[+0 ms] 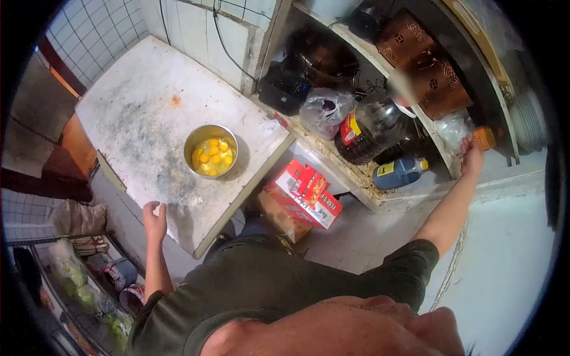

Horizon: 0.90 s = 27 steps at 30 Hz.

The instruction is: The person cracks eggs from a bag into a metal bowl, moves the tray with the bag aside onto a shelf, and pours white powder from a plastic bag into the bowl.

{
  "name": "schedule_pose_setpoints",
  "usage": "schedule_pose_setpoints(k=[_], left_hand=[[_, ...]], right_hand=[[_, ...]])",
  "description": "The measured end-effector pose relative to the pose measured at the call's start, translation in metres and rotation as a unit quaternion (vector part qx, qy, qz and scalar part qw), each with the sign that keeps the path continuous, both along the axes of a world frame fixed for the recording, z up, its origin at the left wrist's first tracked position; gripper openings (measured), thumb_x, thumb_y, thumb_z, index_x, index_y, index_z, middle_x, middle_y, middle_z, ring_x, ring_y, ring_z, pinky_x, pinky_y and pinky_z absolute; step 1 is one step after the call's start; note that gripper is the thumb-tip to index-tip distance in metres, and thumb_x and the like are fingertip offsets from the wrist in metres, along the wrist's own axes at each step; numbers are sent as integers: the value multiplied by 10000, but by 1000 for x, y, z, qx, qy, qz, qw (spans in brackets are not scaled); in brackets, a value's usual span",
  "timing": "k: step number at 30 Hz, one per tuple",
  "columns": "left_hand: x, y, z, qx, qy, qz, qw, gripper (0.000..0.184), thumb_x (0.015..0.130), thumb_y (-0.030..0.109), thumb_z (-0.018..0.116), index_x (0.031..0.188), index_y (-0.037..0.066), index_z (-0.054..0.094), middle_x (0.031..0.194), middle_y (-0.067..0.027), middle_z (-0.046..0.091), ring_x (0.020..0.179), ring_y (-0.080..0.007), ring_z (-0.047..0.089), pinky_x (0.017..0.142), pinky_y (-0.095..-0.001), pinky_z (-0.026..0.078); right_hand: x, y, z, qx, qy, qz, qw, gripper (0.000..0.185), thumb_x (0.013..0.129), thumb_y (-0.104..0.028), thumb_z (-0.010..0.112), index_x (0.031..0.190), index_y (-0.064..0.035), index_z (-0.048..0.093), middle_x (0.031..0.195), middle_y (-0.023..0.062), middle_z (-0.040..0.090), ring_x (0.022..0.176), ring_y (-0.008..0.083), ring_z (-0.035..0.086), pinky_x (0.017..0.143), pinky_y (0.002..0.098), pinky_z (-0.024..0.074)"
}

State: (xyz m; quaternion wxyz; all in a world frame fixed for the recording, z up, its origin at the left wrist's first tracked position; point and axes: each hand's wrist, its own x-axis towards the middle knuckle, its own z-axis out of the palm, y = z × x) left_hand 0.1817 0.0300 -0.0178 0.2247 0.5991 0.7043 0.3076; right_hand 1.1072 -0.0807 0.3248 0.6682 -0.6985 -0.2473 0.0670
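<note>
A metal bowl (187,155) with several cracked raw eggs (214,157) stands on the white, stained table. My left hand (155,222) is over the table's near left edge, apart from the bowl; it holds nothing, and its fingers are loosely curled with thumb and forefinger apart. My right arm stretches out to the shelf on the right. There my right hand (472,158) is closed at a small orange container (484,137), beside a clear plastic bag (452,129). Part of the grip is hidden.
On the lower shelf are a large dark bottle (368,132), a blue jug with a yellow cap (399,172) and a black device (284,89). Below the shelf sits a red and white carton (307,193). Stacked plates (527,123) stand far right; a vegetable rack (83,285) is lower left.
</note>
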Motion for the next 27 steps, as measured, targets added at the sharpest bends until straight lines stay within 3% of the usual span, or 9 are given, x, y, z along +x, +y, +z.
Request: schedule_pose_setpoints(k=[3,6,11,13,15,18,23,25,27], left_hand=[[12,3,4,1,14,-2,1000,293,854,232,663,1009,-12,613,1022,-160,614,974,-299,587,877,-380,456],[29,21,17,19,38,-43,998,282,872,227,654,1010,-14,608,1015,-153,614,966,-288,593,864,-369,459],[62,41,41,37,39,-56,997,240,852,169,655,978,-28,604,993,-174,609,967,-329,584,884,-375,450],[68,44,38,42,32,-68,996,235,850,165,657,973,-28,603,989,-172,608,964,-329,583,881,-375,451],[74,43,37,45,36,-70,996,230,845,160,660,969,-26,603,989,-171,606,962,-328,583,878,-375,451],[75,40,32,44,33,-63,997,226,840,157,664,962,-23,602,989,-169,605,962,-329,582,877,-376,451],[72,35,20,34,39,-65,997,228,839,162,667,962,-19,601,991,-166,605,969,-332,579,883,-379,448],[74,37,20,25,46,-70,996,229,840,164,665,965,-18,601,994,-165,605,973,-334,577,887,-382,446],[78,42,21,32,43,-82,995,228,842,163,661,968,-17,601,994,-167,604,975,-337,576,886,-383,446]], right_hand=[[73,22,3,-43,-70,9,997,311,932,-223,557,1185,-45,586,944,37,626,884,173,592,762,312,480],[101,35,-3,-286,-237,21,928,231,922,-241,534,1029,-52,612,839,48,614,738,172,582,651,315,472],[75,37,25,-487,-157,63,857,265,896,-281,490,785,-47,542,684,46,557,515,166,475,489,316,380],[52,41,38,-541,-126,76,828,256,890,-272,498,891,-23,557,761,60,587,607,169,499,554,320,401],[38,51,47,-607,-112,87,782,395,890,-240,527,1173,17,627,955,90,667,851,174,587,723,324,475],[23,42,25,-532,-177,87,823,441,877,-175,485,1268,16,558,1069,145,660,955,220,609,799,332,483],[-54,47,-20,-524,-339,153,766,511,867,-150,462,1371,-68,477,1297,203,553,1226,315,512,1030,381,397],[-68,52,-37,-523,-441,124,718,487,850,-99,488,1332,-37,506,1185,214,592,1096,295,574,972,343,424],[-85,55,-29,-538,-432,121,714,465,852,-103,497,1310,-33,525,1164,211,606,1086,300,585,949,350,440]])
